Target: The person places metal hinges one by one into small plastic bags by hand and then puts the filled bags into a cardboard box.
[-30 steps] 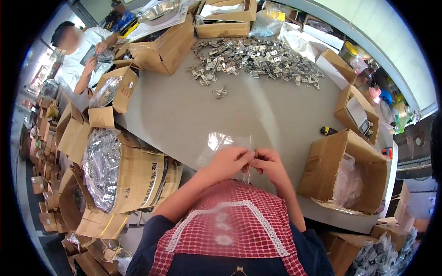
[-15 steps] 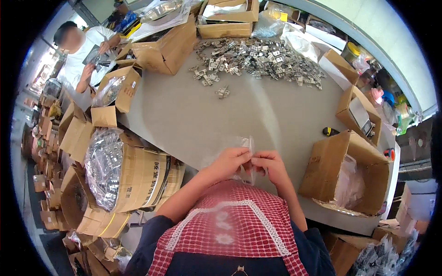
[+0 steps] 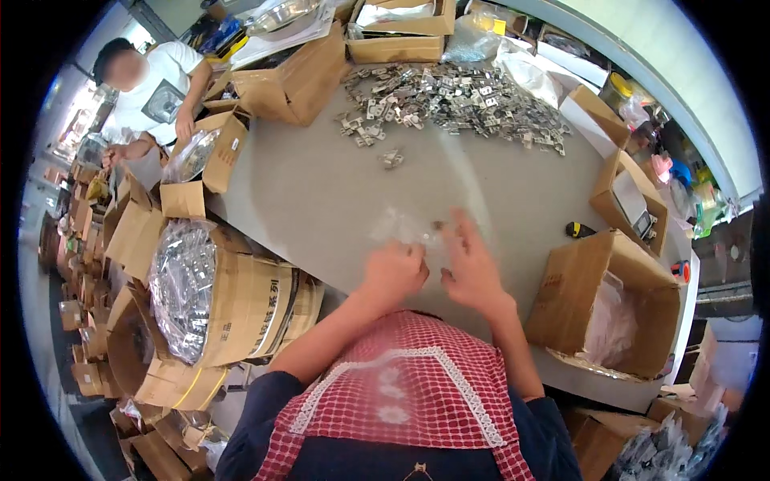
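My left hand (image 3: pixel 395 272) is closed at the table's near side, with a clear plastic bag (image 3: pixel 399 225) at its fingertips. The bag is see-through and smeared by motion, so its outline is hard to follow. Beside it my right hand (image 3: pixel 473 268) has its fingers stretched forward and the thumb apart, also blurred; I see nothing held in it. A small dark piece (image 3: pixel 438 227) shows by the bag near the right fingertips; whether it lies inside cannot be made out. Farther off is a small cluster of metal parts (image 3: pixel 391 159), before a wide pile of metal hinge-like pieces (image 3: pixel 473 104).
An open cardboard box (image 3: pixel 561 301) with thin plastic inside stands right, near a tape measure (image 3: pixel 579 230). At left a carton (image 3: pixel 241 309) bears a plastic bag of metal parts (image 3: pixel 183 289). More boxes (image 3: pixel 289 80) line the far edge. Another person (image 3: pixel 156 96) stands far left.
My hands have come apart; the right has moved forward and opened its fingers. The bag has shifted forward and left. The other person has lowered their hands and spread them apart.
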A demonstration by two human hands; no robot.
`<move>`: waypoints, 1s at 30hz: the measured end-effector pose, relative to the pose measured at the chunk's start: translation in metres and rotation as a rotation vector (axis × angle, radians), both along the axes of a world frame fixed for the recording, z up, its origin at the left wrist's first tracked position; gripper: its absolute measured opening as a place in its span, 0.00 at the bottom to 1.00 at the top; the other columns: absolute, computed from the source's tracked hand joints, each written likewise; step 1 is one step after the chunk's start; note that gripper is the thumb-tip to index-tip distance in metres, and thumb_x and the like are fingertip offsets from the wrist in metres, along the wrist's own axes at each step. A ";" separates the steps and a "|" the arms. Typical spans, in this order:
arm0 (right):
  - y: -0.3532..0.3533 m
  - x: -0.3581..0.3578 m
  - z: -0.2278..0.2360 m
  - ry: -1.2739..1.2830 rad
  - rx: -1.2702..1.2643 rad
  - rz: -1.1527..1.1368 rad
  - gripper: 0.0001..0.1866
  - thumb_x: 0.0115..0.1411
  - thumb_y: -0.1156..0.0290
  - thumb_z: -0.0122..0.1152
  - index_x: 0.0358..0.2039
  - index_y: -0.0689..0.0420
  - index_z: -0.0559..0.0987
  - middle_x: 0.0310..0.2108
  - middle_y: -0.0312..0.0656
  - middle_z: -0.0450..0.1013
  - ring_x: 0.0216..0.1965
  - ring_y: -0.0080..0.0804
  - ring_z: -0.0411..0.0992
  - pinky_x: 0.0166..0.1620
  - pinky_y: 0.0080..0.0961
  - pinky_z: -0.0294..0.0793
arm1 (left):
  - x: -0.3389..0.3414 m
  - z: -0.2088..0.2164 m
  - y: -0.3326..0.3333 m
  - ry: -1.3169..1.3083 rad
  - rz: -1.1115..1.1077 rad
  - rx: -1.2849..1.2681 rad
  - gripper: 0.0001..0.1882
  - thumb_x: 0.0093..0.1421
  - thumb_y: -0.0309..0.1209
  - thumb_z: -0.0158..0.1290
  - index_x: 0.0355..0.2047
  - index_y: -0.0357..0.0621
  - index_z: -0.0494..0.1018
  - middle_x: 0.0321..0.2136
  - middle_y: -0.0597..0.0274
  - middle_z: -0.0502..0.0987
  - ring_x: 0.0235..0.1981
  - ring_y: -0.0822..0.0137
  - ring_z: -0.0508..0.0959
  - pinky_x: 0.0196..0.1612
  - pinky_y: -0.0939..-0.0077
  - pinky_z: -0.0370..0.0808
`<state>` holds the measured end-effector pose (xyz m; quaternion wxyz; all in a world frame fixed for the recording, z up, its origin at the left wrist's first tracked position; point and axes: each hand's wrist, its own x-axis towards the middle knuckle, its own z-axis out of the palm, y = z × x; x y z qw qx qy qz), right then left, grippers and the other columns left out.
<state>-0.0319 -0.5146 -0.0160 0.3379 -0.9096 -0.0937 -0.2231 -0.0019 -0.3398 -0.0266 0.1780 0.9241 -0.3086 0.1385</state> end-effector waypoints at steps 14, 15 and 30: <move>-0.026 0.076 -0.047 0.426 0.354 -0.110 0.19 0.49 0.71 0.60 0.44 0.55 0.78 0.42 0.46 0.76 0.35 0.44 0.76 0.38 0.35 0.76 | 0.052 -0.006 0.014 0.509 0.339 0.103 0.09 0.60 0.33 0.48 0.36 0.40 0.68 0.24 0.43 0.77 0.26 0.42 0.77 0.29 0.50 0.74; -0.033 0.087 -0.042 0.483 0.402 -0.012 0.22 0.49 0.68 0.61 0.47 0.55 0.77 0.45 0.48 0.75 0.39 0.43 0.76 0.42 0.35 0.74 | 0.059 -0.010 0.020 0.457 0.315 0.111 0.12 0.59 0.34 0.48 0.39 0.39 0.68 0.25 0.43 0.77 0.27 0.43 0.78 0.31 0.51 0.74; -0.368 0.368 -0.084 0.711 -0.361 -0.643 0.42 0.49 0.28 0.50 0.61 0.36 0.67 0.68 0.45 0.48 0.68 0.57 0.42 0.59 0.76 0.28 | 0.115 -0.005 0.118 0.248 0.678 0.067 0.22 0.54 0.19 0.48 0.50 0.48 0.73 0.27 0.55 0.73 0.33 0.55 0.74 0.38 0.61 0.73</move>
